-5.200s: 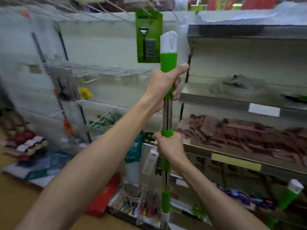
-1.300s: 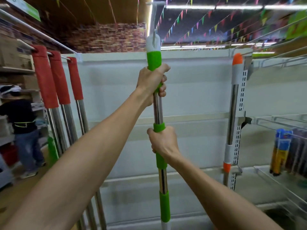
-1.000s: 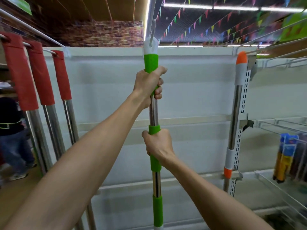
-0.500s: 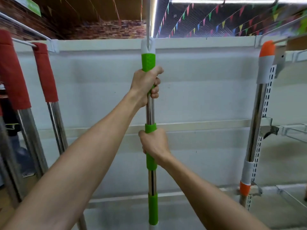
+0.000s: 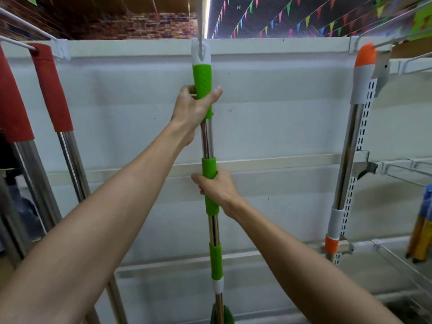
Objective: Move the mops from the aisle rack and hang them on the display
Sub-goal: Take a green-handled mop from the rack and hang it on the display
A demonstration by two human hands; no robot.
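Observation:
I hold a green-handled mop upright in front of a white display panel. Its white end loop sits around a white hook rod that sticks out from the top of the panel. My left hand grips the upper green grip, thumb out to the right. My right hand is closed on the middle green sleeve of the steel shaft. The mop's green head is just visible at the bottom edge.
Two red-handled mops hang from a rod at the left. An orange-and-grey mop hangs at the right by a slotted upright. Wire shelves with bottles stand at the far right.
The view has closed in on the panel. The mop's loop has risen and now sits around the hook rod. My left hand's thumb has opened out to the right of the grip.

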